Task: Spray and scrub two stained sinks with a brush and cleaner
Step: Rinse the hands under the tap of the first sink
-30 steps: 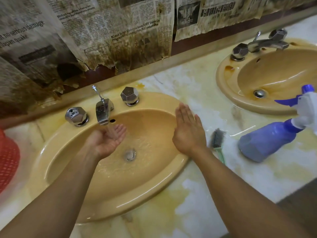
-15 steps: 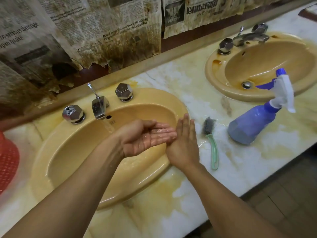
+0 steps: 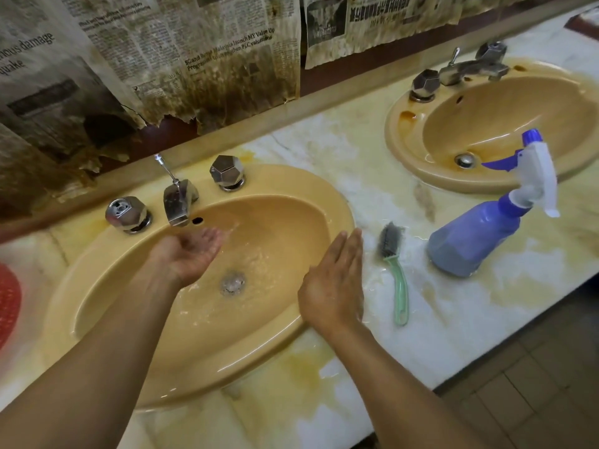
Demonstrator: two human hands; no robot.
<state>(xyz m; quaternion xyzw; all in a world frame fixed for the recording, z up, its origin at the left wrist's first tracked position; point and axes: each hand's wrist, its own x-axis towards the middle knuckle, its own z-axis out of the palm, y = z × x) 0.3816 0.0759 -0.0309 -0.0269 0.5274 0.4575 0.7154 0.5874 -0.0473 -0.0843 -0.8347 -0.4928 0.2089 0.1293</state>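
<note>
Your left hand (image 3: 191, 254) cups open under the running tap (image 3: 176, 202); your right hand (image 3: 334, 286) is flat and empty over the near sink (image 3: 317, 202) rim; brush (image 3: 393, 254) and spray bottle (image 3: 479, 234) lie beside it on the wet table (image 3: 470, 306); wet fingers may slip on the handle.

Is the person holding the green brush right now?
No, the green brush lies on the counter beside the empty right hand, and the left hand is cupped under the tap.

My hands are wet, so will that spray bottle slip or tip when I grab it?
The spray bottle probably slips: smooth plastic, wet counter. It already leans with its head overhanging, so a nudge may tip it.
</note>
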